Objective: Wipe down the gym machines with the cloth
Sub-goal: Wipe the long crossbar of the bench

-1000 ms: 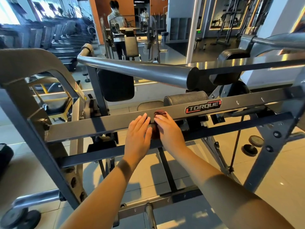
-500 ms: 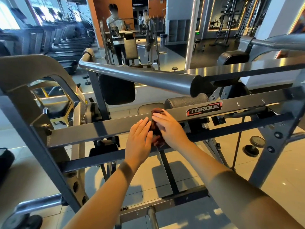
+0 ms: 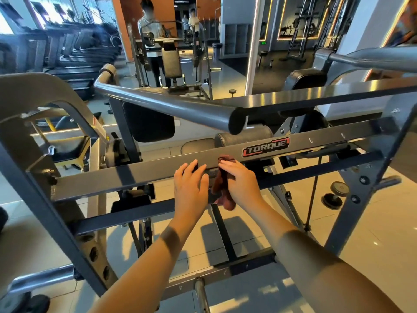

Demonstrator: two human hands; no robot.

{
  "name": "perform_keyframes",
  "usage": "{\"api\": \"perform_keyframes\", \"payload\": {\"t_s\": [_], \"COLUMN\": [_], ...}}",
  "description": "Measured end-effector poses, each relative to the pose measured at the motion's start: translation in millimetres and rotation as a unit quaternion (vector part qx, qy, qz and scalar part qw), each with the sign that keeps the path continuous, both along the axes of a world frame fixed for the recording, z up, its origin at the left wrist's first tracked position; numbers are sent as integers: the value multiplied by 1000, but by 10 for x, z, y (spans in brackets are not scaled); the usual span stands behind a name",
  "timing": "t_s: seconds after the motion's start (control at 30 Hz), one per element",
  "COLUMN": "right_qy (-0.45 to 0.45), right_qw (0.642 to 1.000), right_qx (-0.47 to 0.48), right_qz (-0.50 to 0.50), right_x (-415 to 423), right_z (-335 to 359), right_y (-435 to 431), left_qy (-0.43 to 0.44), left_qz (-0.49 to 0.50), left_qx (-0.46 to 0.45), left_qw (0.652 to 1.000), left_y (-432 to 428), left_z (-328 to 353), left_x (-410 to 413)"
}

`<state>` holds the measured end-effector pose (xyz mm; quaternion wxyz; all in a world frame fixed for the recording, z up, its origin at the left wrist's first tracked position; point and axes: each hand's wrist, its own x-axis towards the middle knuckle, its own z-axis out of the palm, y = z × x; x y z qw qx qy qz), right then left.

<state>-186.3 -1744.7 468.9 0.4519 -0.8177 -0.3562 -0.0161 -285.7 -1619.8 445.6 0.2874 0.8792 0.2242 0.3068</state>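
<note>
right hand (image 3: 242, 181) clutched crumpled dark maroon cloth (image 3: 222, 188), pressed on grey steel crossbar (image 3: 126, 175) just left of red TORQUE badge (image 3: 265, 146) | left hand (image 3: 190, 185) flat, fingers spread, on crossbar beside cloth

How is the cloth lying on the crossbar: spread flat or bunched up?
Bunched up. The dark red cloth is crumpled under the right hand against the grey crossbar, one end hanging below it.
</note>
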Motion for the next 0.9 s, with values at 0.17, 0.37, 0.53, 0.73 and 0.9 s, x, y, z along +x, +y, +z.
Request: {"api": "perform_keyframes", "payload": {"t_s": [0.17,0.37,0.53,0.73,0.9], "right_qy": [102,353,228,76,21], "right_qw": [979,876,957,995,1000], "right_qx": [164,325,175,58,-9], "right_qz": [-72,-38,-35,13,7], "right_x": [-78,178,753,1679,2357], "right_z": [85,264,108,30,82], "right_y": [-378,-836,-1437,-2034,-2280], "left_qy": [-5,-63,-125,-113,-94], "left_qz": [-162,-181,-153,-81,2], "left_qx": [-100,-429,-473,-262,-27], "left_qw": [982,883,859,955,995], "left_y": [-461,-1137,-1686,-2131,-2214], "left_z": [155,402,364,335,390], "left_x": [186,661,1165,1909,2409]}}
